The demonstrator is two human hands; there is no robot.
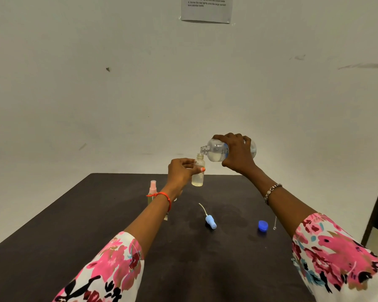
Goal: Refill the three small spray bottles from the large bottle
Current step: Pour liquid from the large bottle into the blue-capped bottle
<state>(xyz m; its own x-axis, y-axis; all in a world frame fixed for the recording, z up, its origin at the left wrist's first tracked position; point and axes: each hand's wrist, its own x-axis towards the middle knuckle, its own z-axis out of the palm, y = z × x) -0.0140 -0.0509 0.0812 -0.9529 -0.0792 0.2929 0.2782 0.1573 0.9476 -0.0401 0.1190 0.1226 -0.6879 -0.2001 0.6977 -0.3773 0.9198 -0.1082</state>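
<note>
Closest in, two floral sleeves point(109, 264) reach out over the dark tabletop point(74, 236). Toward the right edge, a blue cap point(262, 226) lies on its own, with a thin little chain point(275, 223) just beside it. Near the middle lies a pale blue spray head point(210, 221), on its side, its white tube pointing toward the far edge.

Further along, a spray bottle with a pink top point(152, 190) stands upright just left of the left wrist, which wears a red thread point(162, 196). Something clear point(165, 217) peeks out from under that forearm, too hidden to say what it is. The right wrist carries a beaded bracelet point(271, 191).

Now the action, over the far edge of the tabletop. The left hand point(181, 173) grips a small clear bottle point(198, 173) upright, fingers wrapped round it and an orange thumbnail across the front. The neck is open and pale liquid sits in the lower part. The right hand point(238, 153) clasps the large bottle point(218, 151) from above. The bottle is tipped almost flat, its uncapped mouth right at the small bottle's neck. It is clear with a blue-printed label, the print too small to read.

On the wall behind, a grey sheet of paper point(206, 12) hangs, cut off at the top. "Screw the cap tightly" can be made out; the rest is blurred.
</note>
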